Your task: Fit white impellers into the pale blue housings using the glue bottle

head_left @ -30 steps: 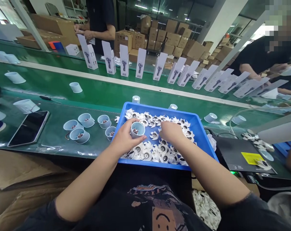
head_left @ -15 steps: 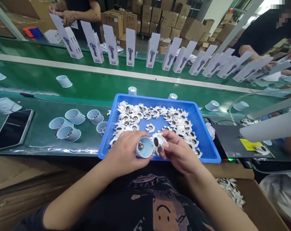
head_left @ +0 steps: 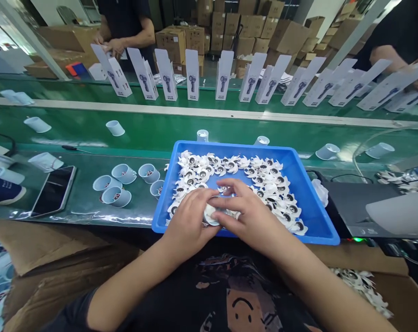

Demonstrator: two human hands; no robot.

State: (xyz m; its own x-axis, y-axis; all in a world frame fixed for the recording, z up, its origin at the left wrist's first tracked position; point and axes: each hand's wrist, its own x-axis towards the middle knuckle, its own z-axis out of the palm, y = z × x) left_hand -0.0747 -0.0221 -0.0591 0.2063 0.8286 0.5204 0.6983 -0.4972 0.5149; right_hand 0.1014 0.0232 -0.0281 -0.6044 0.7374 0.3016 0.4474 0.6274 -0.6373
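Over the front edge of a blue tray (head_left: 319,216), my left hand (head_left: 189,216) is wrapped round a light blue cup, mostly hidden by my fingers. A white fan piece (head_left: 210,216) sits at the cup's mouth, and my right hand (head_left: 241,207) holds it there with bent fingers. Many white fan blades (head_left: 281,184) with dark round centres lie in the tray, heaped along its left, back and right sides. To the left, several light blue cups (head_left: 116,196) with small dark and reddish parts inside lie on the green bench.
A phone (head_left: 54,191) lies at the left. Behind the tray, more cups (head_left: 327,151) stand or lie on a green belt, with white boxes (head_left: 192,76) beyond. A white cylinder (head_left: 395,214) juts in at the right. Two people work across the belt.
My right hand has brought the fan piece from beside the cup to its mouth, and its fingers now cover the opening. The whole view has shifted, with the bench appearing farther right.
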